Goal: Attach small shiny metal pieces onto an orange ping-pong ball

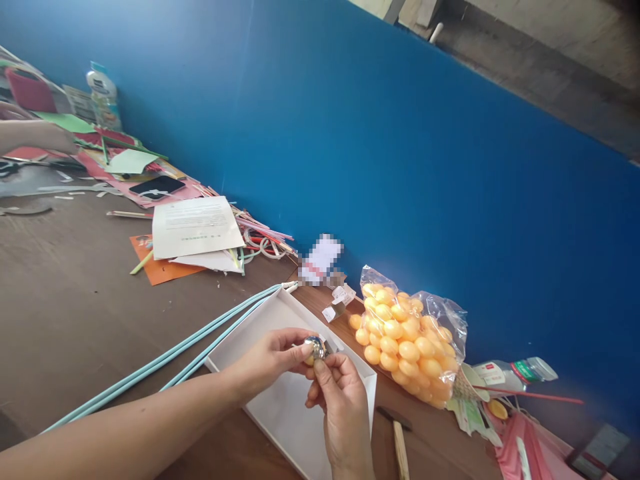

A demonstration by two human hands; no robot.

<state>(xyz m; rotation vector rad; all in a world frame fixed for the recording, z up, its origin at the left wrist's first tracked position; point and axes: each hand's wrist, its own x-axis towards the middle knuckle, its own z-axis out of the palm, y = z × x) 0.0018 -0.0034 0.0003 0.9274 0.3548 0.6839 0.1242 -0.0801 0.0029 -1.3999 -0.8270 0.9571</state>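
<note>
A small shiny silver ball point(315, 347) is held up in front of me, over a shallow white box lid or tray point(295, 427). My left hand point(277, 357) grips it from the left between thumb and fingers. From the right, my right hand point(343, 393) pinches at its lower right edge with thumb and forefinger, the other fingers curled. A bit of yellow shows under the ball, and I cannot make out what it is. The fingers partly hide the ball's underside.
Right of the tray are a clear bag of orange-yellow balls point(407, 347), a hammer point(400, 440) and a plastic bottle point(520, 373). Light-blue tubes point(170, 360) lie left. Papers point(197, 227) and a phone point(157, 188) lie farther back, near another person's arm point(35, 138). A blue partition point(350, 147) stands behind.
</note>
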